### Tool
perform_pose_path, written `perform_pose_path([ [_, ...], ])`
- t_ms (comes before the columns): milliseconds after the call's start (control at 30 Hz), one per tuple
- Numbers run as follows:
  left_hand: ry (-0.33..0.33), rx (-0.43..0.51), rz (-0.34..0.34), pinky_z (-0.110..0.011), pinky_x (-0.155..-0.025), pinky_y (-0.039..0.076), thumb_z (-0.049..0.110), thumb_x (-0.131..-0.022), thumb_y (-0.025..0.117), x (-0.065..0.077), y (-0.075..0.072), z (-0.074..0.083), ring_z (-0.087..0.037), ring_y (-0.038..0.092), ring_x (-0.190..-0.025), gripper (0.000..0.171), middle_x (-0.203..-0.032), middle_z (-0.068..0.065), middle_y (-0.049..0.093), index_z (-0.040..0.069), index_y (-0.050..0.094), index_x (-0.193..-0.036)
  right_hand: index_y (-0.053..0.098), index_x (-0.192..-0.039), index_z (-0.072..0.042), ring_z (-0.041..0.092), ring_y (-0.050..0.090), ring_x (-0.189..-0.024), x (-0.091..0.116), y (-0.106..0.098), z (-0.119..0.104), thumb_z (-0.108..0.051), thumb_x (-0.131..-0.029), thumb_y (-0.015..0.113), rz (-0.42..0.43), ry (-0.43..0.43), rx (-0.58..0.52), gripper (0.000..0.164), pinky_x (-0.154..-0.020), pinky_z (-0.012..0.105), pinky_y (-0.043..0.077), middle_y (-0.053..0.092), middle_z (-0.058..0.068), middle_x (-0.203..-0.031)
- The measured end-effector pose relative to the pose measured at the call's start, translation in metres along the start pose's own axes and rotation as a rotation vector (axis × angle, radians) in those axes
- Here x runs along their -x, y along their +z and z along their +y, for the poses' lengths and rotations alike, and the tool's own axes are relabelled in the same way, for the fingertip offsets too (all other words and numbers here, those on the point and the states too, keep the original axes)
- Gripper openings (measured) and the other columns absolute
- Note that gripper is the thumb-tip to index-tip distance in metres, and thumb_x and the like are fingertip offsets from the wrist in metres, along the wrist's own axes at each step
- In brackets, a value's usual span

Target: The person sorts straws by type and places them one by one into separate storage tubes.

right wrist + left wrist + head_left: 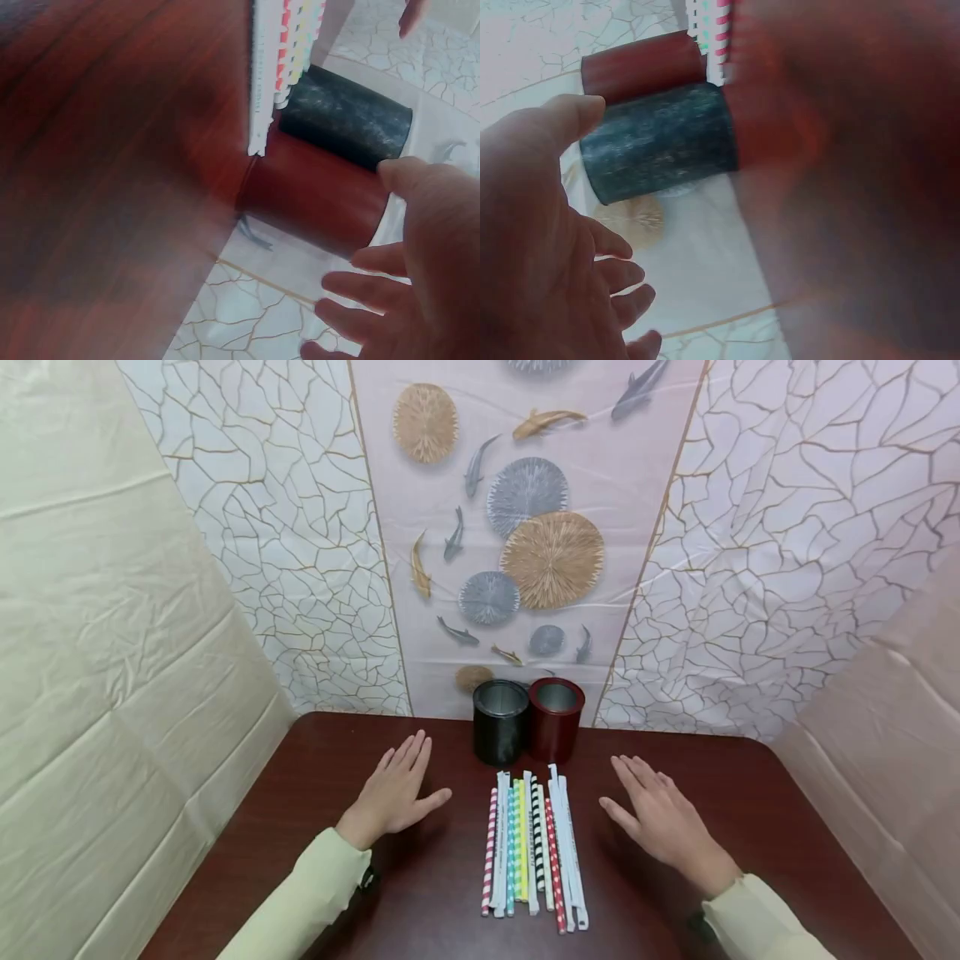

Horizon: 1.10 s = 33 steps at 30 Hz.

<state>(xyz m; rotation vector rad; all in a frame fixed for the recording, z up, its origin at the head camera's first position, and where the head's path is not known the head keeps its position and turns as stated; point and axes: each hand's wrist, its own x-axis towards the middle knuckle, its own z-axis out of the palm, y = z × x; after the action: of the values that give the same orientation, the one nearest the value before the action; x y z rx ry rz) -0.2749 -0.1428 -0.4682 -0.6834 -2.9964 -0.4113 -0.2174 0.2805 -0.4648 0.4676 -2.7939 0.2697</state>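
My left hand [395, 789] is held over the table left of a row of drinking straws, its fingers extended and nothing in it. On the other side of the row is my right hand [660, 818], likewise straight-fingered and holding nothing. The straws lie side by side: a pink-striped straw [489, 852] at the left, then teal, yellow, black-striped and red dotted straws [555, 868], with several white paper-wrapped straws [572, 852] among them. Behind their far ends stand a black can [500, 727] and a dark red can [556, 722], upright, open-topped and next to each other.
The dark reddish-brown table [420, 910] has rounded far corners. A patterned cloth [495, 410] with fish and round motifs hangs right behind the cans. Pale cloth walls [135, 652] close in both sides.
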Motion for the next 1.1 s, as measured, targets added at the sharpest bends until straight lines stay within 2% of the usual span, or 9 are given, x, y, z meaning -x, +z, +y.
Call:
perform_pose_path([
  [133,0.018,0.029,-0.017,-0.059,-0.133,0.019,0.064,-0.104,0.051,-0.014,-0.017,0.008,-0.037,0.017,-0.165,0.097,-0.176,-0.021,0.016,-0.003,0.019,-0.167,0.056,-0.146,0.007,0.05,0.06,-0.133,-0.009,-0.007,-0.003,-0.032,-0.099,0.073,-0.003,-0.014,-0.051,0.063,-0.101,0.065,0.055,0.062,0.031,-0.144],
  [300,0.03,0.027,-0.036,-0.055,-0.134,0.019,0.063,-0.106,0.047,-0.037,-0.038,0.017,-0.037,0.014,-0.166,0.096,-0.177,-0.023,0.013,-0.005,0.016,-0.167,0.065,-0.131,0.012,0.043,0.072,-0.112,-0.025,-0.013,-0.005,-0.022,-0.094,0.08,-0.085,0.014,-0.143,0.053,-0.09,0.056,0.062,0.071,0.03,-0.123],
  [567,0.042,0.051,0.013,-0.05,-0.135,0.019,0.059,-0.108,0.045,-0.075,-0.055,0.028,-0.036,0.013,-0.166,0.094,-0.177,-0.023,0.012,-0.005,0.012,-0.167,0.071,-0.112,0.01,0.025,0.075,-0.085,-0.049,-0.01,-0.011,-0.018,-0.091,0.083,-0.244,0.092,-0.26,0.037,-0.074,0.042,0.065,0.078,0.018,-0.097],
  [667,0.044,0.057,0.033,-0.049,-0.135,0.018,0.058,-0.108,0.045,-0.089,-0.055,0.033,-0.036,0.013,-0.166,0.091,-0.177,-0.023,0.013,-0.005,0.013,-0.167,0.073,-0.107,0.008,0.016,0.07,-0.074,-0.056,-0.004,-0.014,-0.017,-0.09,0.084,-0.277,0.104,-0.273,0.033,-0.069,0.037,0.062,0.076,0.011,-0.088],
  [767,0.037,0.054,0.041,-0.048,-0.135,0.018,0.058,-0.109,0.043,-0.101,-0.052,0.038,-0.035,0.013,-0.166,0.09,-0.177,-0.023,0.013,-0.004,0.013,-0.167,0.073,-0.084,0.002,0.01,0.056,-0.058,-0.062,0.004,-0.018,-0.015,-0.09,0.083,-0.311,0.123,-0.301,0.02,-0.058,0.029,0.051,0.064,0.001,-0.067],
  [867,0.021,0.037,0.04,-0.046,-0.135,0.018,0.059,-0.109,0.041,-0.111,-0.049,0.042,-0.034,0.013,-0.166,0.09,-0.177,-0.022,0.012,-0.003,0.013,-0.168,0.057,-0.058,-0.01,0.009,0.036,-0.048,-0.066,0.014,-0.021,-0.012,-0.091,0.081,-0.331,0.144,-0.329,0.041,-0.051,0.024,0.033,0.039,-0.006,-0.05],
  [933,0.006,0.036,0.033,-0.045,-0.136,0.017,0.059,-0.109,0.04,-0.116,-0.047,0.044,-0.033,0.012,-0.167,0.089,-0.178,-0.021,0.011,-0.002,0.013,-0.168,0.044,-0.05,-0.015,0.009,0.026,-0.047,-0.069,0.02,-0.023,-0.011,-0.091,0.08,-0.341,0.17,-0.341,0.055,-0.05,0.024,0.025,0.026,-0.007,-0.049],
  [1033,-0.02,0.035,0.018,-0.044,-0.136,0.016,0.06,-0.109,0.039,-0.123,-0.042,0.046,-0.031,0.01,-0.167,0.088,-0.178,-0.019,0.009,0.0,0.011,-0.169,0.038,-0.048,-0.018,0.009,0.021,-0.047,-0.072,0.03,-0.025,-0.011,-0.091,0.08,-0.345,0.215,-0.344,0.06,-0.049,0.024,0.022,0.022,-0.008,-0.048],
  [1100,-0.03,0.039,0.016,-0.045,-0.136,0.015,0.06,-0.11,0.039,-0.126,-0.04,0.047,-0.031,0.009,-0.167,0.088,-0.179,-0.018,0.008,0.001,0.011,-0.169,0.044,-0.047,-0.015,0.01,0.023,-0.046,-0.074,0.037,-0.025,-0.013,-0.091,0.08,-0.351,0.25,-0.341,0.058,-0.049,0.024,0.023,0.026,-0.007,-0.046],
])
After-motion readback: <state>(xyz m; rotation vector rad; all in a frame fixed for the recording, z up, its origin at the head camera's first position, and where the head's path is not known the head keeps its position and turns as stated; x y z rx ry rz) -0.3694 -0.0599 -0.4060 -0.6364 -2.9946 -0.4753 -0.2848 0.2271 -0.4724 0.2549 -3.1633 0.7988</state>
